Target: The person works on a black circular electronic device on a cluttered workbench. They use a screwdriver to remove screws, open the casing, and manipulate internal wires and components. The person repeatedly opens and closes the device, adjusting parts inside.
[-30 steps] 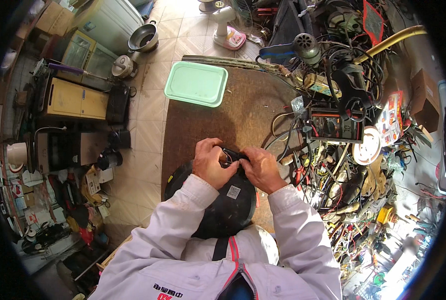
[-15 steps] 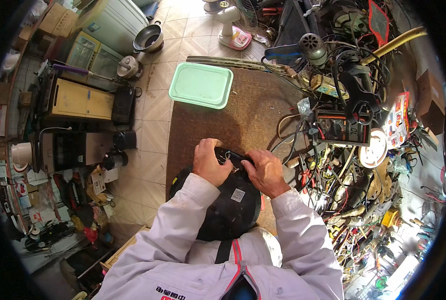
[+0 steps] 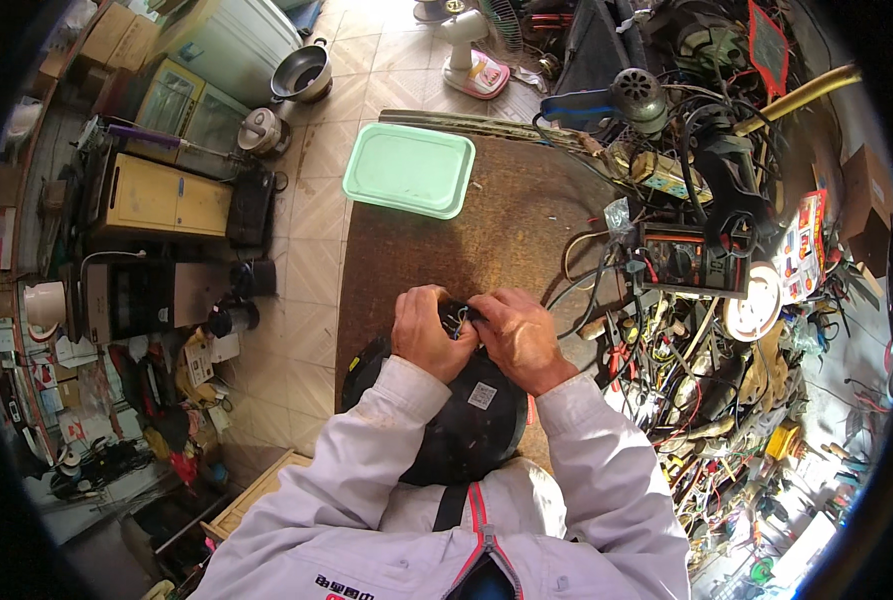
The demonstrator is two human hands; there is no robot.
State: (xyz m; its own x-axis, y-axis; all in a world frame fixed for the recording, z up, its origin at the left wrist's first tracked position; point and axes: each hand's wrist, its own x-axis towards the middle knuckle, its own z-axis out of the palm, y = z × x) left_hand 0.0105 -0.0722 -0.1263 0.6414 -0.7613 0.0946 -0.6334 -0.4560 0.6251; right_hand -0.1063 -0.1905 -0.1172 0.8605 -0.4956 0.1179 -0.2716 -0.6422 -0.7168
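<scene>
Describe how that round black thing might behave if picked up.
The round black thing probably feels stiff: its outline looks firmly curved. Stood on edge, it might roll, given that rounded side. The thin wires by the left hand could bend or snag easily.

The round black housing looks smooth plastic, the worktop rough matt wood, the green tray smooth plastic, the jacket matt cloth.
</scene>
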